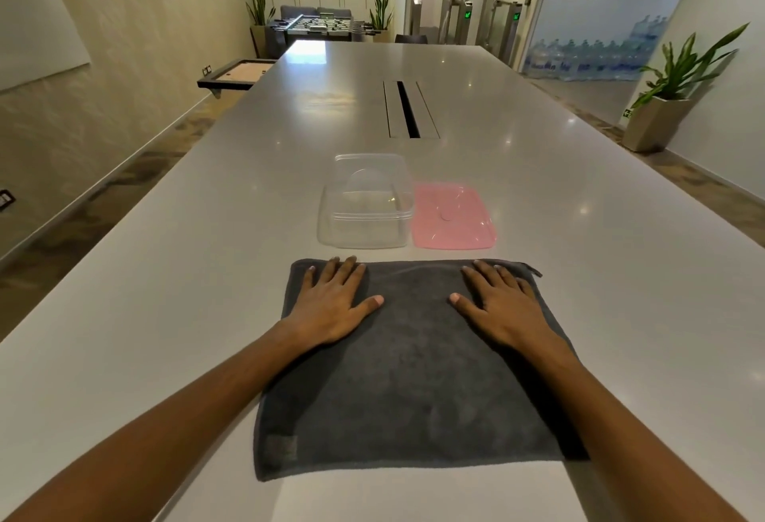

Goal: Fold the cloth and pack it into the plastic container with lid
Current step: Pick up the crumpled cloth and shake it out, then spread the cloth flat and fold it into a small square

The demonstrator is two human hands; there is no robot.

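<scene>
A dark grey cloth (414, 380) lies spread flat on the long grey table (207, 273), close to me. My left hand (335, 302) rests palm down on its far left corner, fingers apart. My right hand (501, 306) lies flat on the far right part, fingers spread too. Neither hand grips anything. Just beyond the cloth stands a clear plastic container (366, 202), uncovered and with nothing inside. Its pink lid (453, 217) lies flat on the table, touching the container's right side.
A metal cable slot (407, 109) is set into the table's middle, farther away. A potted plant (662, 107) stands on the floor at the right. A foosball table (321, 24) and more plants are at the room's far end.
</scene>
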